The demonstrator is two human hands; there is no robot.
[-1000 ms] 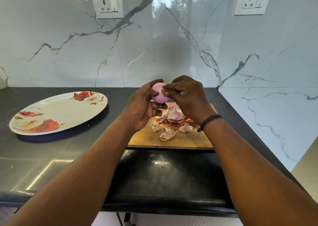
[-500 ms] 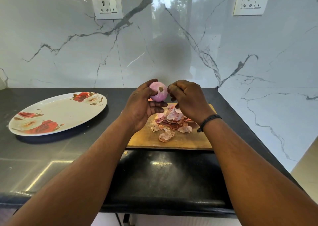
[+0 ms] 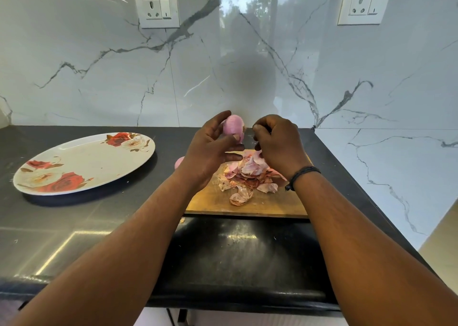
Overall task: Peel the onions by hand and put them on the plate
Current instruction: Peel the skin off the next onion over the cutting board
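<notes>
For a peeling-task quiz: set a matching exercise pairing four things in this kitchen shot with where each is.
Things:
1. onion
2. plate
3. peels
4. wall socket

Places:
A. piled on the wooden cutting board
B. on the marble backsplash
C. held in the left hand
D. on the black counter, left of the board

Pairs: 1-C, 2-D, 3-A, 4-B

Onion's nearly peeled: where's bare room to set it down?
The plate is bare all over, left of the left hand. The cutting board has a free front strip; its middle is crowded with peels below the onion.
</notes>
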